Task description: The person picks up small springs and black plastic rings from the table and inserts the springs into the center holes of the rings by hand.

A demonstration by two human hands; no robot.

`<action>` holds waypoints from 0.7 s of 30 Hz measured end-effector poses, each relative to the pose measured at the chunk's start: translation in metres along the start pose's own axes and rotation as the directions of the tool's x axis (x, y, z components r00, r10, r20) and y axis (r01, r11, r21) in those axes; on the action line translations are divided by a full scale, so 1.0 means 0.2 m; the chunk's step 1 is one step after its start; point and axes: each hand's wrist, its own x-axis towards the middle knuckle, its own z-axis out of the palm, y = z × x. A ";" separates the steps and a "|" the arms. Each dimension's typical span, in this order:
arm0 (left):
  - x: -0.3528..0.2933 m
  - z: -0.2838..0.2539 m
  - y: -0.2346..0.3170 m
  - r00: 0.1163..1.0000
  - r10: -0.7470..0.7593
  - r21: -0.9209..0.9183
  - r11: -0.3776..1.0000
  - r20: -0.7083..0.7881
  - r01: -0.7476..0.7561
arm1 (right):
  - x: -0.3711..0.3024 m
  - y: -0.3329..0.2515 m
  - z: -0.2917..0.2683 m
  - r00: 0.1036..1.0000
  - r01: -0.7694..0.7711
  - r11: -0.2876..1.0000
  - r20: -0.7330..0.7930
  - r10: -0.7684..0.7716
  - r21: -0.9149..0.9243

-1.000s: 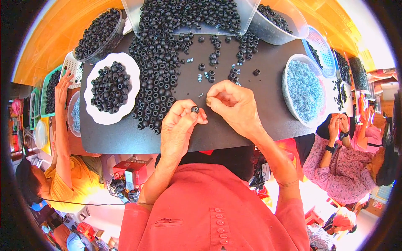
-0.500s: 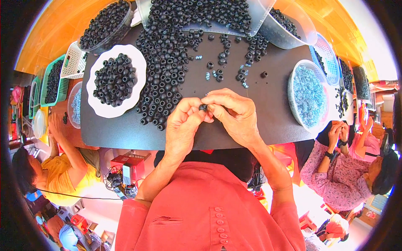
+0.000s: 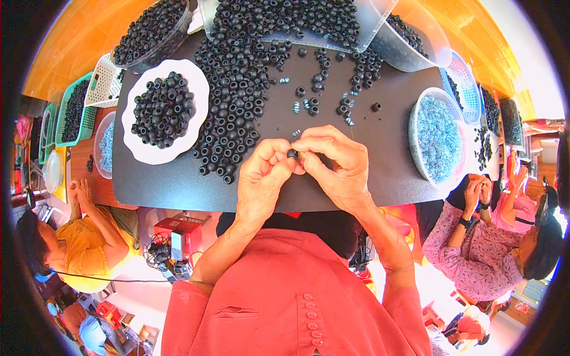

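Observation:
My left hand (image 3: 260, 178) and my right hand (image 3: 343, 172) meet fingertip to fingertip above the near part of the dark table. Between them they pinch a small black round piece with a hole (image 3: 292, 153); both hands are closed on it. The fingers cover part of the piece, and whether anything sits inside it cannot be made out. Just beyond lie a few small bluish coils that look like springs (image 3: 296, 107) and loose black round pieces (image 3: 313, 111). A big spread of the same black pieces (image 3: 228, 124) lies left of my hands.
On the left stands a white scalloped plate (image 3: 132, 127) with black pieces. Clear tubs (image 3: 442, 54) sit along the far side. A bowl of bluish coils (image 3: 414, 151) stands right. Co-workers sit on the left (image 3: 89, 249) and right (image 3: 475, 243).
Both hands still pinch the black piece, with only slight finger movement. The whole view has shifted a little. On the left, a co-worker's hands have moved.

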 end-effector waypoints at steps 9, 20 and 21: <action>0.01 0.00 0.03 0.996 -0.061 -0.108 0.992 0.057 0.067 | -0.01 0.02 0.02 0.999 0.022 1.000 0.022 -0.023 0.004; 0.01 0.00 0.06 0.986 -0.123 -0.127 0.982 0.112 0.137 | -0.07 0.01 0.04 1.000 0.014 0.999 0.026 -0.013 -0.049; 0.01 0.00 0.06 0.986 -0.133 -0.117 0.983 0.098 0.144 | -0.07 0.01 0.05 1.000 -0.004 0.999 0.008 0.004 -0.041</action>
